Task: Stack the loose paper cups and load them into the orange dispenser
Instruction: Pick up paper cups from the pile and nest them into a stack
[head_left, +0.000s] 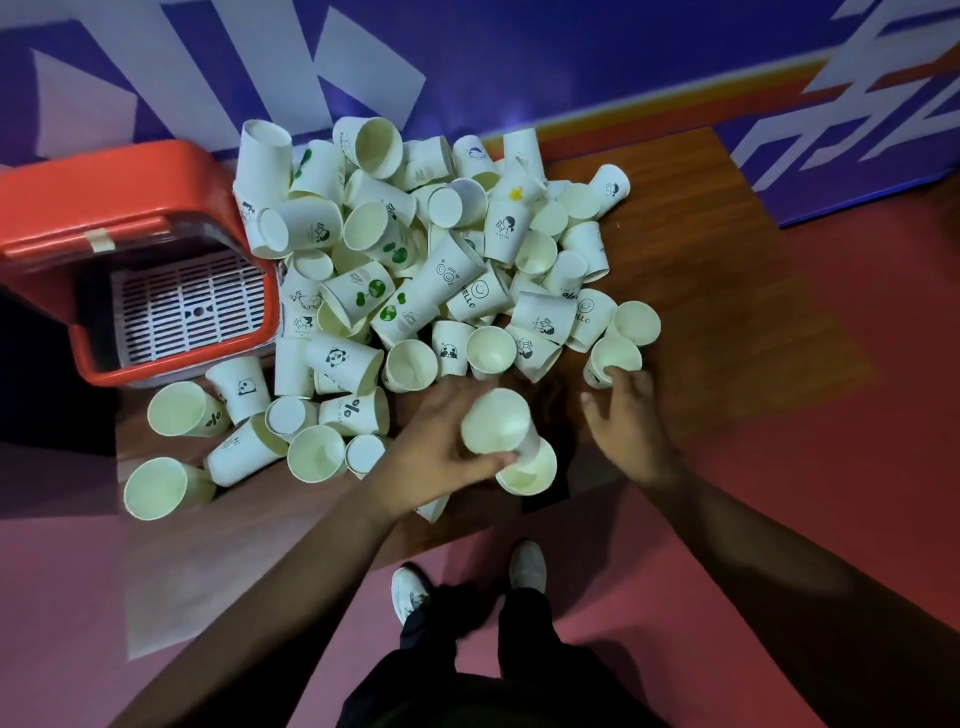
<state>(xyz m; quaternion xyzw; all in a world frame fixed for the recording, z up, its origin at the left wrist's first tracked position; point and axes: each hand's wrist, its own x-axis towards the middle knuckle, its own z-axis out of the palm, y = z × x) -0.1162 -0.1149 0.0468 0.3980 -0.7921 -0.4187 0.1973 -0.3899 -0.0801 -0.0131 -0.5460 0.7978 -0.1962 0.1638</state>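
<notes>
Several loose white paper cups (415, 270), many with printed pictures, lie heaped on the wooden table (701, 270). The orange dispenser (104, 208) stands at the table's left end, with a white grille in its base. My left hand (441, 436) grips a paper cup (496, 421) near the front edge, thumb under it. That cup sits against a second cup (527, 470) whose mouth faces me. My right hand (628, 421) reaches to a cup (613, 356) lying at the heap's right edge. Its fingertips touch the rim, and the thumb is spread apart.
More cups (171, 410) are scattered at the front left, some near the table edge. A blue and white patterned wall (519, 62) backs the table. My white shoes (527, 566) stand on the pink floor below the front edge. Bare wood shows on the right.
</notes>
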